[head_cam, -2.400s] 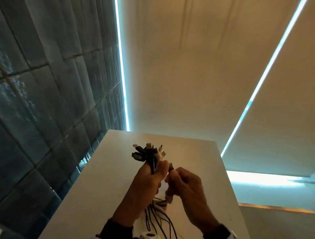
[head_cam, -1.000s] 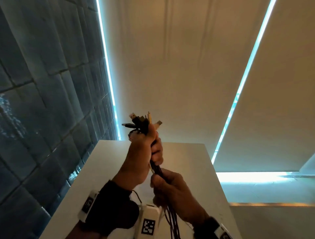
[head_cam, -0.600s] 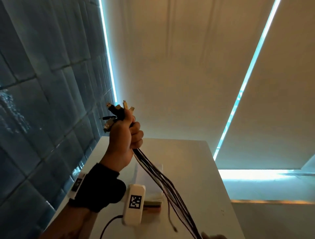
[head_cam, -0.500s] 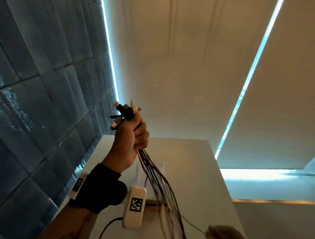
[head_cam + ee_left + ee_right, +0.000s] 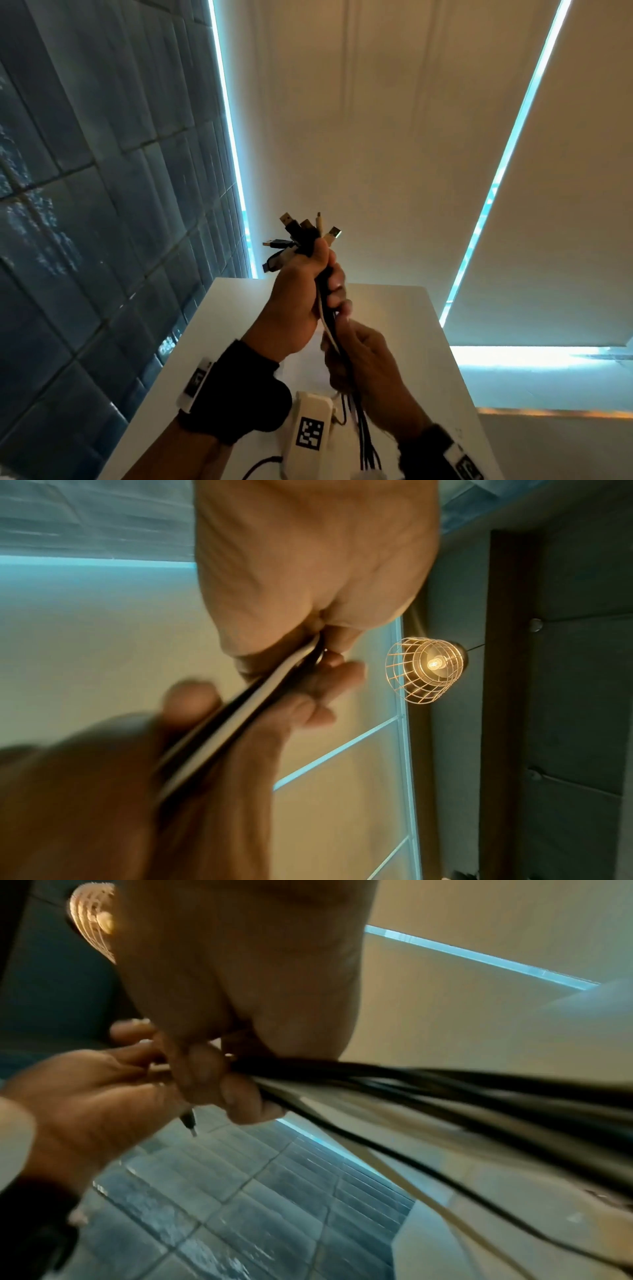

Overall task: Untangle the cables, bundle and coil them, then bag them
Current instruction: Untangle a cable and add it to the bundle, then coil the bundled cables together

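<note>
A bundle of several black and white cables (image 5: 328, 329) is held upright above the white table (image 5: 411, 329). My left hand (image 5: 327, 284) grips the bundle near its top, and the plug ends (image 5: 301, 236) fan out above the fist. Just beneath it, my right hand (image 5: 342, 349) is curled round the same bundle, and the loose cable lengths (image 5: 363, 442) hang down from it. In the left wrist view the cables (image 5: 246, 712) run from my left hand (image 5: 318, 653) into the blurred right hand. In the right wrist view my right hand (image 5: 232, 1085) holds the cables (image 5: 428, 1091), which stream off to the right.
A blue tiled wall (image 5: 85, 205) stands close on the left of the table. Beige blinds (image 5: 376, 137) with bright gaps hang behind it. A wire-cage lamp (image 5: 426, 669) glows overhead. The white wrist camera (image 5: 310, 431) sits low between my forearms.
My right hand, which had slid down the cables to the bottom of the view, has come back up and grips the bundle right under my left hand. The left hand has shifted right.
</note>
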Tool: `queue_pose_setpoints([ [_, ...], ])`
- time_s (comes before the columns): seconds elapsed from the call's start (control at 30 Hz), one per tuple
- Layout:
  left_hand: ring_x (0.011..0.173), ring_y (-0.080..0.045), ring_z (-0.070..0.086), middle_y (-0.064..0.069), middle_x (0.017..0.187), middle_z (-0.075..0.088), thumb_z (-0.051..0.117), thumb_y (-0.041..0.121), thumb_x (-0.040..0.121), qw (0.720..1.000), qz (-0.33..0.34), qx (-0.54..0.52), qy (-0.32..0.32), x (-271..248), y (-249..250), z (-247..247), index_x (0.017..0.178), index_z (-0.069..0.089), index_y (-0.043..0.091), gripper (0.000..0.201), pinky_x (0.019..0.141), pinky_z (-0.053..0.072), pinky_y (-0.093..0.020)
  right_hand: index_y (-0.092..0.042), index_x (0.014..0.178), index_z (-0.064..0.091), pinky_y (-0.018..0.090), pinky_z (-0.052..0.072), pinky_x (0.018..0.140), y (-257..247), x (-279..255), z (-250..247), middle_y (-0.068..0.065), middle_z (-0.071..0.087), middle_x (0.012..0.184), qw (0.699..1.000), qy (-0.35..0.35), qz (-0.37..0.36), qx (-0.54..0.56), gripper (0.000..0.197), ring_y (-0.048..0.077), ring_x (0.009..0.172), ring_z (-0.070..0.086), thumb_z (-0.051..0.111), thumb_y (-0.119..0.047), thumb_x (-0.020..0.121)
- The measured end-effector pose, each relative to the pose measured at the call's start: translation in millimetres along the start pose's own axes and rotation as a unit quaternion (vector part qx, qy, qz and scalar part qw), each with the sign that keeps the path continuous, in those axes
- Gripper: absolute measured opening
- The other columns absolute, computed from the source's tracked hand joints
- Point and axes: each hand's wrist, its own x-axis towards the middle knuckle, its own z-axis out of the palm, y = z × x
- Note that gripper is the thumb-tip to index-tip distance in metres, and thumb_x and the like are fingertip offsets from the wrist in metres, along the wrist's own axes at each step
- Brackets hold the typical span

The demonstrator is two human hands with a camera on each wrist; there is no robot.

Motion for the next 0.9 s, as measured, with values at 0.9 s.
queue_pose_setpoints([
  [0.9, 0.069, -0.027, 0.054, -0.009, 0.082, 0.064, 0.060, 0.057, 0.077, 0.948, -0.183, 0.189, -0.179, -54, -30, -16, 0.103, 0.070, 0.014, 0.050, 0.066, 0.041, -0.032, -0.016, 0.061, 0.063, 0.008, 0.031, 0.044, -114, -43, -50, -0.009, 0.048, 0.046, 0.925, 0.095, -0.066, -0.363, 0.027, 0.001, 0.040, 0.041, 0.062, -0.039, 0.075],
])
